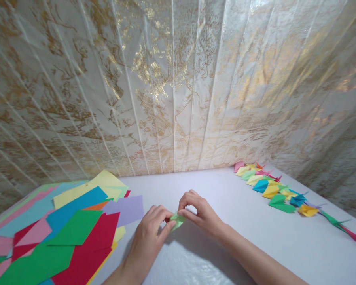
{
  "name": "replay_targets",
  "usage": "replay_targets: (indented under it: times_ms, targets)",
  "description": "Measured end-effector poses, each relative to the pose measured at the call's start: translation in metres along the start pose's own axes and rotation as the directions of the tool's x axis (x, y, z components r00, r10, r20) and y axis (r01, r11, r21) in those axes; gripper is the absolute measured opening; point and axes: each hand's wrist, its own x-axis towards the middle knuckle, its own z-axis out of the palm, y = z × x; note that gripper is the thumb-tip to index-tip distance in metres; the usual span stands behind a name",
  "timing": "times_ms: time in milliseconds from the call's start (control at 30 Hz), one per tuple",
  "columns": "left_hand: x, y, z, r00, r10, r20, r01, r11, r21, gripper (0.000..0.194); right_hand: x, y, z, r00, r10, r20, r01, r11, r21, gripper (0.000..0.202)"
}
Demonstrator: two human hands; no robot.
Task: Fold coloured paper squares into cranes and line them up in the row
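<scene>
Between my two hands is a small piece of folded light green paper (178,221), held just above the white table. My left hand (151,227) pinches its lower left side between thumb and fingers. On its upper right edge, my right hand (198,209) has thumb and fingertips closed. The fingertips cover part of the paper, so its full folded shape cannot be made out.
Loose coloured paper sheets (91,233) overlap in a spread pile on the left of the white table (213,186). Several folded paper figures (277,192) stand in rows along the right edge. A gold-patterned curtain (166,87) hangs behind the table.
</scene>
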Motion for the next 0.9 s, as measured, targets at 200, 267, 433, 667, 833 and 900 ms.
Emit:
replay_targets:
  times_ms: [200,267,433,667,833,900]
  targets:
    - [0.002,-0.005,0.002,0.996,-0.082,-0.039,0.081,0.996,-0.025,0.021,-0.002,-0.001,0.004,0.942,0.278,-0.188,-0.249,0.954,0.167,0.035]
    - [0.003,-0.007,0.002,0.993,-0.103,-0.065,0.101,0.994,-0.040,0.022,-0.004,-0.001,0.009,0.921,0.362,-0.143,-0.331,0.921,0.204,0.036]
    - [0.002,-0.007,0.005,0.987,-0.131,-0.089,0.120,0.986,-0.118,0.019,-0.007,-0.008,0.025,0.933,0.351,-0.082,-0.329,0.922,0.206,0.019]
    - [-0.002,-0.004,0.010,0.972,-0.235,0.009,0.229,0.936,-0.267,0.020,-0.007,-0.008,0.027,0.946,0.296,-0.130,-0.270,0.945,0.186,0.013]
    - [0.000,-0.007,0.012,0.961,-0.273,0.054,0.275,0.902,-0.334,0.023,-0.007,-0.006,0.029,0.932,0.348,-0.104,-0.292,0.888,0.354,0.010]
    - [0.001,-0.007,0.011,0.955,-0.287,0.069,0.293,0.891,-0.346,0.023,-0.007,-0.006,0.029,0.930,0.359,-0.085,-0.293,0.859,0.419,0.019]
